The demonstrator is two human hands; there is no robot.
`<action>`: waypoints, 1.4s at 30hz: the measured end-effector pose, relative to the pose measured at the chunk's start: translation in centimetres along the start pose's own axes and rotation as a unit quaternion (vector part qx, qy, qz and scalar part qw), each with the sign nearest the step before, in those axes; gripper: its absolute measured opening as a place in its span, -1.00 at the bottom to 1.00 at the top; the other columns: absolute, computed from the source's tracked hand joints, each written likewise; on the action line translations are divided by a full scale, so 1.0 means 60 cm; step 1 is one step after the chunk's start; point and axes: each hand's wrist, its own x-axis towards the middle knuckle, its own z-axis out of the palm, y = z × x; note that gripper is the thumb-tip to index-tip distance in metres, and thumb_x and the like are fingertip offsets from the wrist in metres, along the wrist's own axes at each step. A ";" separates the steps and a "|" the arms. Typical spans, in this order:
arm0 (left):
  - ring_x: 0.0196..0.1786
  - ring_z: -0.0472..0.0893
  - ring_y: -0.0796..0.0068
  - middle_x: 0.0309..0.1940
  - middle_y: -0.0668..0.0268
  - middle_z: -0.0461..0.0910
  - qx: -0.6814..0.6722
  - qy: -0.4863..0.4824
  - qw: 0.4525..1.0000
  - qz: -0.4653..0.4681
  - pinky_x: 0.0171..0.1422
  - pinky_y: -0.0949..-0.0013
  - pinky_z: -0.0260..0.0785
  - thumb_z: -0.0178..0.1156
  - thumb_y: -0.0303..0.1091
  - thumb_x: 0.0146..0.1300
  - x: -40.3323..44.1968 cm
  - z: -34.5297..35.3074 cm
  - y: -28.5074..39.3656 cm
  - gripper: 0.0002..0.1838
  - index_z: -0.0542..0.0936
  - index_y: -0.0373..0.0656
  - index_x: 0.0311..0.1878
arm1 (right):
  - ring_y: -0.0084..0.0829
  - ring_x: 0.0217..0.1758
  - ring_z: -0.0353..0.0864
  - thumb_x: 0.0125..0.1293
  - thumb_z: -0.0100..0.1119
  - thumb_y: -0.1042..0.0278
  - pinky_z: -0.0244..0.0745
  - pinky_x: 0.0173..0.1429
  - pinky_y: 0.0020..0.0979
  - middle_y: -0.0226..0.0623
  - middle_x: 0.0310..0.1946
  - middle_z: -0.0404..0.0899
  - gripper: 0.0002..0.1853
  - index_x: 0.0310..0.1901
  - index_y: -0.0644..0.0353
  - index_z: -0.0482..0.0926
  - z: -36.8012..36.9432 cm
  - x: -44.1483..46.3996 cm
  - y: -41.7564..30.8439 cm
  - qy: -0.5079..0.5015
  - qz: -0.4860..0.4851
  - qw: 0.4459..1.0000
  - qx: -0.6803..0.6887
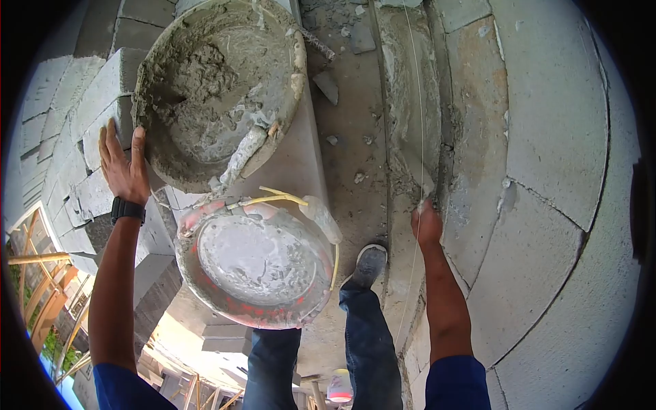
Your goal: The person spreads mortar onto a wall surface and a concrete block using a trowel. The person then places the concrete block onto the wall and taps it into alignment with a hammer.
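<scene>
My left hand (126, 171), with a dark watch on the wrist, has its fingers spread against the pale blocks (124, 72). Its thumb lies at the rim of a large round basin (298, 75) of wet grey mortar (205, 75). My right hand (428, 224) is closed round the handle of a trowel (418, 172), mostly hidden by the fingers. The trowel's blade rests in the mortar bed (408, 89) along the block course. A taut thin string (417, 102) runs over that bed, passing close to the right hand.
Below the basin stands a second bucket (256, 316) with whitish, crusted contents, a yellow strap (273, 198) and a clear plastic bottle (321, 217). A mortar-caked tool (244, 152) leans on the basin's rim. A block wall (547, 123) rises at right. Mortar scraps lie on the ledge (352, 171).
</scene>
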 end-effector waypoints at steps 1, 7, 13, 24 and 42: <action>0.63 0.16 -0.08 0.56 -0.12 0.21 0.000 0.000 1.000 0.006 0.66 -0.03 -0.04 0.01 0.33 0.49 -0.001 0.001 -0.003 -0.13 0.25 -0.15 0.59 | 0.27 -0.10 0.68 0.37 0.30 0.20 0.56 -0.02 0.16 0.23 -0.19 0.69 -0.59 0.10 0.28 0.49 0.003 -0.002 0.009 -0.066 0.014 0.997 -0.034; 0.64 0.15 -0.07 0.57 -0.12 0.19 0.007 0.005 1.000 0.012 0.67 -0.03 -0.06 0.00 0.32 0.50 0.006 0.009 -0.005 -0.14 0.24 -0.15 0.60 | 0.27 -0.10 0.69 0.37 0.28 0.11 0.57 0.00 0.16 0.23 -0.21 0.69 -0.55 0.10 0.27 0.48 -0.005 0.003 -0.010 0.063 0.032 0.997 0.011; 0.64 0.15 -0.05 0.58 -0.08 0.18 0.032 0.012 0.999 -0.004 0.66 -0.04 -0.04 -0.09 0.26 0.57 0.006 0.004 0.003 -0.21 0.22 -0.11 0.62 | 0.25 -0.11 0.70 0.34 0.29 0.17 0.57 0.01 0.16 0.21 -0.23 0.70 -0.61 0.04 0.26 0.49 -0.003 -0.027 0.019 0.066 -0.001 0.997 0.028; 0.67 0.06 -0.09 0.62 -0.06 0.12 0.014 -0.003 1.000 -0.020 0.68 -0.11 -0.14 -0.05 0.35 0.50 0.004 0.002 0.006 -0.14 0.20 -0.07 0.63 | 0.30 -0.12 0.68 0.32 0.30 0.11 0.56 -0.01 0.13 0.24 -0.26 0.68 -0.54 0.10 0.27 0.50 0.057 -0.085 0.010 0.109 0.076 0.985 0.105; 0.63 0.14 -0.10 0.59 -0.09 0.17 0.005 0.012 1.000 -0.001 0.67 -0.06 -0.07 0.01 0.28 0.52 0.008 0.008 -0.003 -0.18 0.23 -0.09 0.61 | 0.02 -0.44 0.68 0.57 0.01 -0.06 0.56 -0.28 -0.01 0.07 -0.46 0.64 -0.52 -0.20 0.28 0.59 0.104 -0.089 0.095 -0.007 0.137 0.939 0.316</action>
